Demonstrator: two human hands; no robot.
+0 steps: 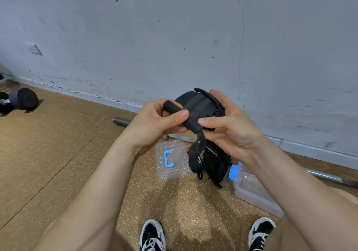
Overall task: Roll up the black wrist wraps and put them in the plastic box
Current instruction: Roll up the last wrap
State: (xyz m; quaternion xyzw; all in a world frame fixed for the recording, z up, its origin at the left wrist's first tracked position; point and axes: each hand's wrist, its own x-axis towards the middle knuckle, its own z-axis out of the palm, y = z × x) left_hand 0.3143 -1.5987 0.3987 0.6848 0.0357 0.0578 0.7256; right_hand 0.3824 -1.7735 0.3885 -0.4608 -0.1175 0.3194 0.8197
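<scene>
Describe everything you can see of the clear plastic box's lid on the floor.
The lid is clear plastic, roughly rectangular with rounded corners and moulded ribs. A blue handle lies flat at its centre. It rests flat on the speckled brown floor, left of the open plastic box, apart from it. Neither hand touches it.

A black wrist wrap (201, 105) is held in mid-air between both hands. Its rolled end (182, 116) is pinched by the left hand (155, 121), thumb on top; the wider banded part is gripped by the right hand (228, 126). A loose tail (197, 157) is seen hanging down. Below, on the cork-patterned floor (67, 154), a clear lid (172, 160) with a blue handle is laid flat, a second black wrap (216, 165) just beside it, then the open plastic box (251, 190) with a blue latch. A dumbbell (21, 100) is noted far left, a steel bar (333, 177) along the wall (174, 28). Two sneakers (153, 235) are visible at the bottom edge.
</scene>
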